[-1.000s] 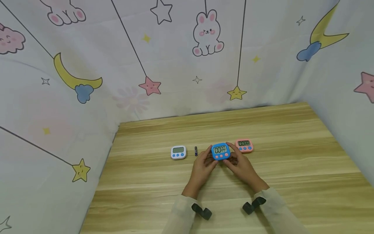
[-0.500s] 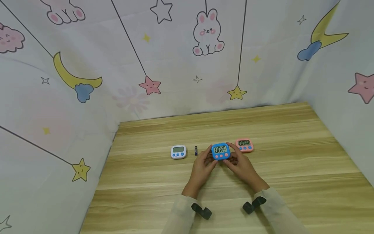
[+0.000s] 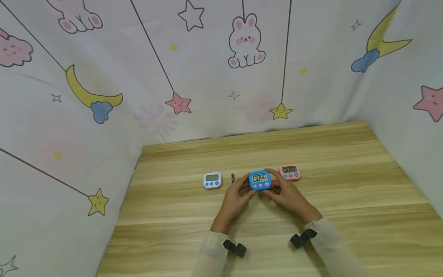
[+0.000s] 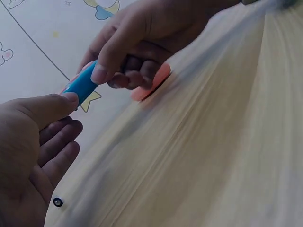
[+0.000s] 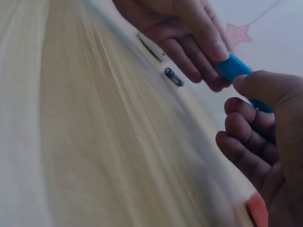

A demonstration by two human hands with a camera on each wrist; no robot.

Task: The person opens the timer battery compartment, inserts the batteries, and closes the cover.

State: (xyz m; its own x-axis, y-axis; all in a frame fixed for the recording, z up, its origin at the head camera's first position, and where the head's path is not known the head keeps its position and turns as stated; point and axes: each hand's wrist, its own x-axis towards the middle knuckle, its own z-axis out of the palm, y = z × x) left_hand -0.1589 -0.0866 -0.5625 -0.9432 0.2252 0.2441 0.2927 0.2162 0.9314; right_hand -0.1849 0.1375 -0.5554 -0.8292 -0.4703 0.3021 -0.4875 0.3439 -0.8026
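Observation:
A blue digital timer [image 3: 260, 180] with pink buttons is held up between both hands, its lit display reading zeros toward the head camera. My left hand [image 3: 236, 200] pinches its left side between thumb and fingers. On the opposite side my right hand [image 3: 287, 194] grips it the same way. Both wrist views show the timer edge-on, with a thumb on its lower edge from each side. A pink timer [image 3: 290, 172] lies on the table just beyond the right hand, its display also showing zeros.
A white timer [image 3: 212, 180] with a blank display lies on the wooden table [image 3: 166, 215] to the left. Between it and the left hand is a small dark battery [image 3: 233, 177], partly hidden in the head view. Patterned cloth [image 3: 207, 77] hangs behind the table.
Both hands and the blue timer have shifted very slightly left, and the left hand now covers part of the battery. The grip looks the same.

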